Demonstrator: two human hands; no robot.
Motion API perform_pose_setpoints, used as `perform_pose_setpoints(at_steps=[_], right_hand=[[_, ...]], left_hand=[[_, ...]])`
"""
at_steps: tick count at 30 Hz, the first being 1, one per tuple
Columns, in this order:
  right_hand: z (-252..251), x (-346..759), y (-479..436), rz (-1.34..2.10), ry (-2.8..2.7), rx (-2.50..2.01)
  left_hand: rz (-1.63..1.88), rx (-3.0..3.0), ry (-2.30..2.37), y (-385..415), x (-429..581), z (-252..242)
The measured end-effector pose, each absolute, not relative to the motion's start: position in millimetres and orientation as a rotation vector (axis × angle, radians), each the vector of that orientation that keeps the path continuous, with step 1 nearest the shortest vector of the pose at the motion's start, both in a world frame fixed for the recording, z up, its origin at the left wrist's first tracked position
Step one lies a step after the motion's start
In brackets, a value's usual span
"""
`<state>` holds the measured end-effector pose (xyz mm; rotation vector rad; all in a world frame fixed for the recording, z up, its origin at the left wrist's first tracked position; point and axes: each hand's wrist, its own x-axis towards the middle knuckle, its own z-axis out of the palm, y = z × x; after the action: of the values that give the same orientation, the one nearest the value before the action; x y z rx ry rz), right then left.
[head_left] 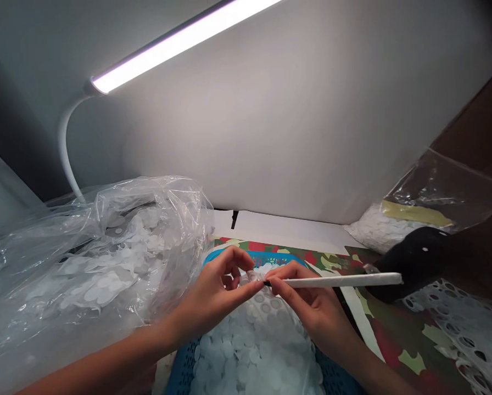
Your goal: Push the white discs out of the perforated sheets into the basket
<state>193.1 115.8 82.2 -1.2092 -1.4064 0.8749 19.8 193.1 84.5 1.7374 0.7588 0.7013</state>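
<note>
My right hand [303, 291] pinches a thin white stick [345, 280] with a dark tip, close to that tip. The stick lies nearly level, its long end pointing right. Facing it, my left hand [225, 285] is curled with thumb and forefinger closed around a small translucent piece [252, 275], partly hidden by the fingers. The stick's dark tip meets my left thumb. Below both hands, a blue plastic basket [184, 356] holds a heap of white, thin round discs [254, 351]. A perforated sheet with round outlines [277, 307] appears to lie on top of the heap.
A large clear plastic bag [163, 192] of loose white discs fills the left side. Overhead glows a lamp [180, 52] on a bent neck. At right are a black object [419, 258], another bag of white pieces [373, 227] and punched white sheets [456, 323] on a camouflage-patterned cover [388, 340].
</note>
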Motion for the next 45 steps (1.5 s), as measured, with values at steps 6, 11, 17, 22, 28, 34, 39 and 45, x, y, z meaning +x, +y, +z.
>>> perform_pose_setpoints(at_steps=[6,11,17,22,28,34,39,45], right_hand=[[79.5,195.4,116.6,0.901,-1.337,-1.204],[79.5,198.5,117.7,0.979,-1.256,-1.165],[79.5,199.3,117.3,1.013,-1.257,-1.149],[80.1,198.8,117.8,1.012,-1.264,-1.153],[79.4,199.9,118.2,0.977,-1.293,-1.168],[77.1,198.6,119.4,0.819,-1.354,-1.181],[75.6,195.7,115.0,0.245,-1.685,-1.179],[77.6,192.0,113.8,0.019,-1.873,-1.070]], left_hand=[[0.770,1.942,0.793,193.5,19.1,85.4],[0.753,1.974,0.707,195.8,19.0,84.7],[0.678,1.783,0.713,195.5,17.9,82.8],[0.689,1.725,0.701,197.6,18.1,81.3],[0.719,1.694,0.687,197.0,18.1,81.7],[0.661,1.620,0.565,196.4,21.1,81.4],[0.650,1.569,0.582,198.1,22.0,82.7],[0.621,1.511,0.572,197.8,21.6,84.5]])
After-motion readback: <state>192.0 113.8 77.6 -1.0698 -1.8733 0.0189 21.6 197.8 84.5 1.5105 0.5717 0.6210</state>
